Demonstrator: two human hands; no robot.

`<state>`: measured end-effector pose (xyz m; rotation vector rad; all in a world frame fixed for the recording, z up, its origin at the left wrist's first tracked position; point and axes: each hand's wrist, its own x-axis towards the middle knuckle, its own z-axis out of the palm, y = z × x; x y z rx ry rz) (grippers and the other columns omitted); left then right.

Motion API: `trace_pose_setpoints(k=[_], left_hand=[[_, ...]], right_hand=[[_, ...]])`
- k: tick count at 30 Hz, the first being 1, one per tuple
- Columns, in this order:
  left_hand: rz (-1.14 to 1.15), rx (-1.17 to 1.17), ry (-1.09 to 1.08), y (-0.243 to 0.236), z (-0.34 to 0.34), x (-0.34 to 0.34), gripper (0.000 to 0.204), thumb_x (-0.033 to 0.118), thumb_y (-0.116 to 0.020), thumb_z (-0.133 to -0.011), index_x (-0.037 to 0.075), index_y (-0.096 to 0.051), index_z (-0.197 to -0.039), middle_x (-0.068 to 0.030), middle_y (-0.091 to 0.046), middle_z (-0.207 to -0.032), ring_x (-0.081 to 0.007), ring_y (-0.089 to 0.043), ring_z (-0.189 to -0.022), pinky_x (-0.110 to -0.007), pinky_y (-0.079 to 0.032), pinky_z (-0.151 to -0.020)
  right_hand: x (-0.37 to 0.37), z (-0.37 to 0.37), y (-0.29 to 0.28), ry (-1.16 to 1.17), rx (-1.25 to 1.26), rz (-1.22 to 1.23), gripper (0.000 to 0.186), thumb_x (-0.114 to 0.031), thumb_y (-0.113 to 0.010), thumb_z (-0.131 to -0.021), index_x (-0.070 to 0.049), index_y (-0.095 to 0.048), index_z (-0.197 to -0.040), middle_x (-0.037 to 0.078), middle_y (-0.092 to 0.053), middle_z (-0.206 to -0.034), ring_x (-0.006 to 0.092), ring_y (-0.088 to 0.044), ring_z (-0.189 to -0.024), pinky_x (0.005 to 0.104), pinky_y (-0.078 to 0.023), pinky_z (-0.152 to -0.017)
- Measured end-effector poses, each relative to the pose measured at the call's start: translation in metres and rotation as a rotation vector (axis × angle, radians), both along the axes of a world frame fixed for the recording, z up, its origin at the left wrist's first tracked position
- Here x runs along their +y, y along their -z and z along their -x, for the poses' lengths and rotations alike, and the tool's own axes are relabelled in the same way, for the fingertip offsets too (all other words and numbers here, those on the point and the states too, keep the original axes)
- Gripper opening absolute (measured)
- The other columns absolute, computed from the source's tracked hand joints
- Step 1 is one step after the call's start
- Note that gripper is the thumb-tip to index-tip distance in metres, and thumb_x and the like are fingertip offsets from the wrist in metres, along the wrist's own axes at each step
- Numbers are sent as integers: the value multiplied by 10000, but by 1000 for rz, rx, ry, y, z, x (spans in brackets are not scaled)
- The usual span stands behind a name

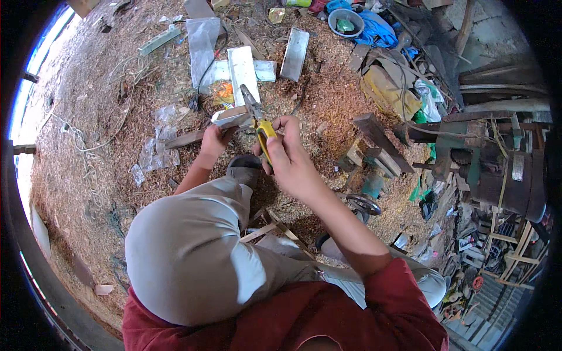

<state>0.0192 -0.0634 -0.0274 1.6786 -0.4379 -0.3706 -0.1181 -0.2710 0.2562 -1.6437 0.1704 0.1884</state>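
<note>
While the left hand (pixel 213 139) pins a folded grey sheet-metal piece (pixel 231 117) steady above the sawdust floor (pixel 105 117), fingers wrapped round it, the right hand (pixel 287 155) squeezes yellow-handled snips (pixel 260 126) closed-fisted; blades seem to bite its edge, hard to tell; metal looks dull, bent.

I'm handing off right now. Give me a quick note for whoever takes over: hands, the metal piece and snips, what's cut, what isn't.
Left hand: grips the small sheet-metal piece from below, above the sawdust floor.
Right hand: closed on the yellow-handled tin snips, blades at the piece's right edge.
Done: snips are set against the piece; how far the cut runs cannot be seen.
Left: the cut itself. More metal strips lie on the floor beyond.
</note>
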Motion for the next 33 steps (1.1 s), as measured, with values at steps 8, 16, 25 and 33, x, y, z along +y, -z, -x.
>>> trace_pose_setpoints(k=[8,16,25,33], left_hand=[[4,-103,-171,10,0,12,239,128,-758,-951,77,-746,-1184,-202,-760,-1056,-399,-725,-973,-410,-567,-843],[-16,-263,-93,-29,8,1,299,81,-754,-944,82,-723,-1242,-152,-771,-1067,-295,-737,-926,-374,-568,-838],[-96,-303,-48,-50,7,-8,308,56,-740,-922,76,-720,-1229,-158,-765,-1032,-274,-726,-879,-367,-569,-800],[-307,-167,-20,-81,9,-1,306,102,-735,-949,60,-699,-1250,-188,-770,-1042,-362,-747,-954,-416,-566,-854]], right_hand=[[21,-8,-54,91,-461,-77,220,-214,-426,-1140,-101,-293,-1275,129,-579,-1065,103,-527,-741,252,-449,-613],[10,-12,-23,64,-82,105,352,-271,-484,-1126,-6,-367,-1324,95,-588,-839,172,-582,-735,390,-485,-677],[13,-24,3,54,-242,564,414,-407,-401,-1140,-50,-599,-1206,10,-575,-846,92,-495,-662,270,-416,-588],[16,-29,-63,210,-261,-31,422,-388,-495,-1120,-1,-625,-1227,110,-650,-884,248,-596,-706,399,-470,-649]])
